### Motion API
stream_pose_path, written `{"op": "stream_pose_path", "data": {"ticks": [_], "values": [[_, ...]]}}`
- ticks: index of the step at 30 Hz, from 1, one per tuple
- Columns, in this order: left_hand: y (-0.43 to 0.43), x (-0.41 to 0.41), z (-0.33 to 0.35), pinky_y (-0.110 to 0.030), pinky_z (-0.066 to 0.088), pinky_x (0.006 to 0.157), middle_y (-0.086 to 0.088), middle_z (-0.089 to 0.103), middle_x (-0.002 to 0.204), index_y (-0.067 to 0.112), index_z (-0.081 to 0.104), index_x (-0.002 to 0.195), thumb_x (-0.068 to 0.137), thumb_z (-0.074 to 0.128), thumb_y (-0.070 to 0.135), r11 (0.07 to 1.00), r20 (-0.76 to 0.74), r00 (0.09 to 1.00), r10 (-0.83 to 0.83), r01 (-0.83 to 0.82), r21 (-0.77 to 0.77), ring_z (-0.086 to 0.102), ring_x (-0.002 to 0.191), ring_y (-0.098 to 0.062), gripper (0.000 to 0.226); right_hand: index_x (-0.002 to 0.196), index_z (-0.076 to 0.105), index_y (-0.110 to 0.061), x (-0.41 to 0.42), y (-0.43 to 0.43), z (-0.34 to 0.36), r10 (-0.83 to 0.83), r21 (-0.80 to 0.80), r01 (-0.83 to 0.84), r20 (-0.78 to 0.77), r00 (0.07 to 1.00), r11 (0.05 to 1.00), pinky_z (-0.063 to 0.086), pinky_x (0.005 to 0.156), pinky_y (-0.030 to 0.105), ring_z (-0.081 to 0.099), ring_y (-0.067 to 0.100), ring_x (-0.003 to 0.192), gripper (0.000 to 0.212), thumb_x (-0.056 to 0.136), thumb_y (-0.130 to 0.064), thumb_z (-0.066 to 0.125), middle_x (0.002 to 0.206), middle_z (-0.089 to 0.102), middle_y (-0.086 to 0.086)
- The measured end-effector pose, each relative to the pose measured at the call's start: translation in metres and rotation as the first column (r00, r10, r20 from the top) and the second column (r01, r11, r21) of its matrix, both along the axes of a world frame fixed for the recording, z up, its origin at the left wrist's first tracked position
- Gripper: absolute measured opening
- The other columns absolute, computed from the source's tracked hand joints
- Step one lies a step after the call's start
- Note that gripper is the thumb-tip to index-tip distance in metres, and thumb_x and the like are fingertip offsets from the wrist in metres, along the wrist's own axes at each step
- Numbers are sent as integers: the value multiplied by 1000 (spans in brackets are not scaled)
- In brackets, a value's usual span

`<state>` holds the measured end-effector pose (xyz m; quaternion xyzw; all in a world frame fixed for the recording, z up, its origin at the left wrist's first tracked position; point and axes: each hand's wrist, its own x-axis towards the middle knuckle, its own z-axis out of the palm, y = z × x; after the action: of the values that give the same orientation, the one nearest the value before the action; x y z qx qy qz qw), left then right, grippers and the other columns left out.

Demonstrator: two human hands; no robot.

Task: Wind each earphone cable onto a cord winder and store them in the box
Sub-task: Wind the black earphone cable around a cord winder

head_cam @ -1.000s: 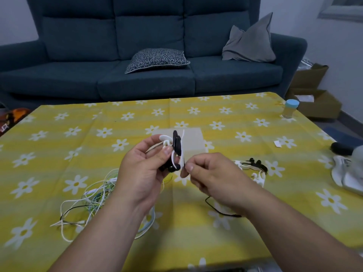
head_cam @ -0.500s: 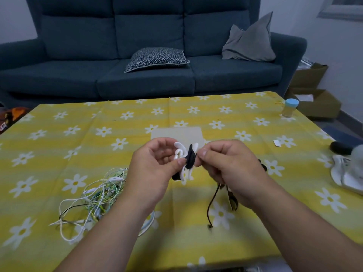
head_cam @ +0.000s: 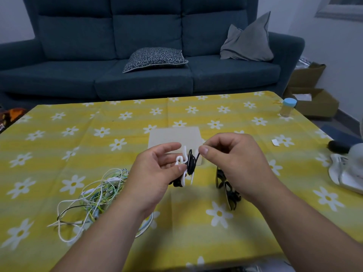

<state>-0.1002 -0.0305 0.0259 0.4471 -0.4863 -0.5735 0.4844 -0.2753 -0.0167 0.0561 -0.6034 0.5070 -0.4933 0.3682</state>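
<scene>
While left fingers (head_cam: 170,146) grip the winder (head_cam: 179,159) and right fingers (head_cam: 204,149) pinch the cable (head_cam: 191,160), winding looks midway; next wrap needs tension.

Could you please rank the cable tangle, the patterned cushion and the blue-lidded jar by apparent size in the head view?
Largest to smallest:
1. cable tangle, though it lies nearest the camera, which enlarges it
2. patterned cushion
3. blue-lidded jar
</scene>
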Motion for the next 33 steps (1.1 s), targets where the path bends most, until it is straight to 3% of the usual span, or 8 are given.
{"op": "stream_pose_path", "data": {"ticks": [6, 8, 14, 18, 21, 24, 28, 33], "values": [[-5, -1, 1, -28, 54, 60, -11, 72, 85, 10, 62, 123, 90, 58, -7, 984, -178, 975, 131, -107, 139, 66, 67, -20, 38, 70, 75, -10, 6, 11, 2, 401, 119, -391, -80, 912, 913, 43, 58, 27, 53, 10, 60, 11, 81, -5, 77, 64, 65, 14], [-5, 1, 3, -26, 54, 57, -9, 71, 78, 8, 62, 122, 91, 56, -4, 975, -276, 950, 146, -92, 202, 64, 61, -17, 34, 69, 74, -14, 8, 11, -2, 462, 236, -414, -207, 862, 879, 39, 56, 27, 49, 9, 57, 13, 81, -10, 77, 58, 60, 6], [0, 6, 11, -22, 53, 54, -9, 70, 83, 3, 67, 116, 79, 58, 0, 969, -367, 929, 53, 41, 244, 61, 62, -12, 39, 64, 69, -26, 9, 6, -9, 345, 381, -109, -633, 694, 918, 35, 50, 18, 50, -1, 48, 18, 80, -19, 72, 48, 54, -20], [6, 5, 13, -22, 52, 54, -14, 69, 86, 3, 75, 100, 70, 61, 5, 962, -348, 934, -80, 164, 217, 58, 75, -21, 33, 74, 69, -18, 12, 2, -15, 161, 260, 106, -818, 552, 960, 46, 57, 25, 63, 16, 74, 13, 80, -14, 58, 76, 66, -7], [9, 4, 15, -23, 53, 54, -16, 70, 90, 3, 75, 102, 69, 62, 6, 962, -336, 938, -89, 168, 216, 61, 76, -23, 35, 81, 67, -19, 13, 0, -17, 72, 193, 207, -873, 482, 959, 43, 55, 26, 63, 22, 76, 16, 77, -11, 53, 81, 66, -2], [7, 3, 15, -22, 54, 54, -11, 70, 81, 2, 66, 117, 78, 59, 0, 974, -365, 931, 4, 79, 213, 63, 63, -15, 40, 78, 73, -18, 15, 1, -20, 195, 270, 42, -785, 589, 962, 51, 60, 27, 63, 13, 73, 10, 79, -15, 63, 74, 67, -9], [0, 7, 12, -22, 53, 51, -7, 69, 70, 7, 62, 121, 92, 52, -7, 977, -318, 936, 154, -96, 192, 63, 55, -13, 33, 70, 75, -18, 24, 10, -14, 423, 373, -264, -453, 784, 889, 47, 58, 27, 53, 4, 54, 9, 79, -17, 75, 55, 60, -13], [-3, 10, 9, -27, 55, 56, -10, 68, 81, 10, 62, 117, 89, 57, -10, 981, -267, 945, 188, -170, 90, 64, 58, -18, 35, 78, 80, -17, 18, 13, -1, 382, 296, -335, -113, 917, 894, 51, 65, 49, 59, 31, 66, 4, 76, -21, 81, 75, 74, 11]]}}
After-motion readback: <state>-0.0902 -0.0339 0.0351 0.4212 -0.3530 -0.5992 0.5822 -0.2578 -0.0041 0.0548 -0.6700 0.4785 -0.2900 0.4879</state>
